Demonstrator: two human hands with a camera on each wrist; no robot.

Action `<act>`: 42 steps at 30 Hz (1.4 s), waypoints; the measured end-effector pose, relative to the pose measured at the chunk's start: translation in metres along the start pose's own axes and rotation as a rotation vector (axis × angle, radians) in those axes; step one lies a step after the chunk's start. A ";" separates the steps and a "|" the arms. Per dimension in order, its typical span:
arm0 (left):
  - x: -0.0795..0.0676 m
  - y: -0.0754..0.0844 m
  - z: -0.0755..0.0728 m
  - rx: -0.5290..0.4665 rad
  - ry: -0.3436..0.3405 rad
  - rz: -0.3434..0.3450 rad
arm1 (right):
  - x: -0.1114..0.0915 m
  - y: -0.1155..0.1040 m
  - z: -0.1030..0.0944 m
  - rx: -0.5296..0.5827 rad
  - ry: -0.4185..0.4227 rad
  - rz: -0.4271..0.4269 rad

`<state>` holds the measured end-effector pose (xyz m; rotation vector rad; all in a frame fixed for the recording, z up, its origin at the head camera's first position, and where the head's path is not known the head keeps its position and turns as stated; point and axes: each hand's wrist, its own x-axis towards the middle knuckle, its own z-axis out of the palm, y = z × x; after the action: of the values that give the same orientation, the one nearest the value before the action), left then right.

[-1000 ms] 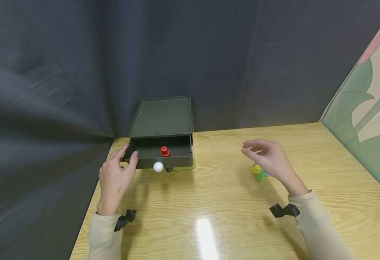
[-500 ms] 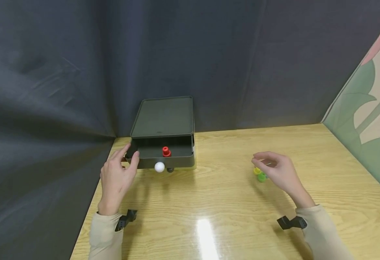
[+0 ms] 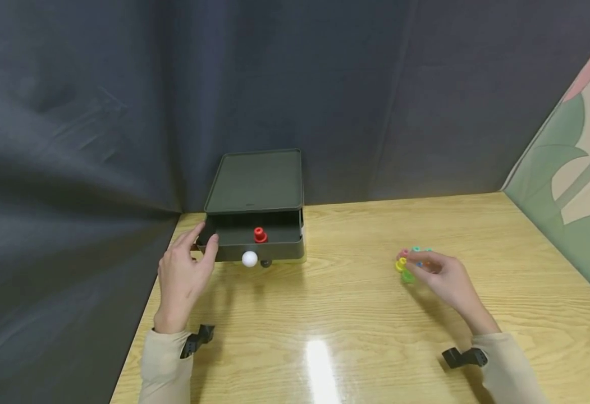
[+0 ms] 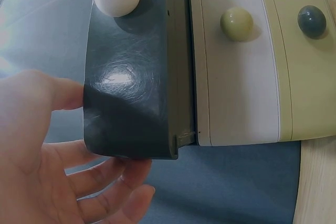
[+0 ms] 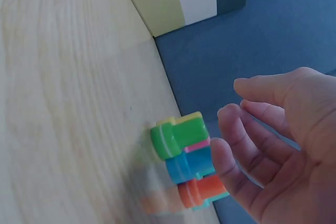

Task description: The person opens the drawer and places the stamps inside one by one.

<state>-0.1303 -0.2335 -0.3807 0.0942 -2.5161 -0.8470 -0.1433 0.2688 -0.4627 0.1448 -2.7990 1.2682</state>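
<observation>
In the head view, my left hand holds the left front corner of the dark grey drawer, its thumb at the front rim and fingers along the side. The top drawer is pulled out, with a red stepped peg standing inside. To the right, my right hand hovers just over a cluster of small pegs, fingers bent, thumb apart, nothing between them. A yellow peg and a green peg stand at the cluster's near left side. Blue and orange pegs show beside them in the right wrist view.
The small drawer cabinet stands against the dark curtain at the back. Below the pulled-out drawer are a white drawer and a yellow-green drawer, both pushed in. Wooden tabletop lies between the hands.
My right hand has moved down and to the right, over the cluster of pegs. The left hand keeps its hold on the drawer corner, and the drawer stays pulled out.
</observation>
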 end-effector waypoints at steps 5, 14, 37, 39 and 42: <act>-0.002 -0.002 0.000 0.017 0.004 -0.001 | -0.001 0.009 0.002 -0.009 -0.036 0.054; -0.001 0.000 -0.002 0.002 -0.011 -0.007 | -0.002 0.014 0.007 0.001 -0.043 0.082; 0.000 0.002 -0.002 -0.018 -0.032 -0.017 | -0.005 0.022 0.011 -0.070 -0.002 0.034; 0.000 0.002 -0.002 -0.013 -0.029 -0.012 | -0.005 0.021 0.011 -0.090 0.001 0.023; 0.001 0.001 -0.001 -0.001 -0.025 -0.003 | -0.006 0.021 0.011 -0.111 0.000 0.003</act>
<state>-0.1309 -0.2332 -0.3794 0.0883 -2.5395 -0.8556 -0.1403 0.2742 -0.4863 0.1348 -2.8620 1.1093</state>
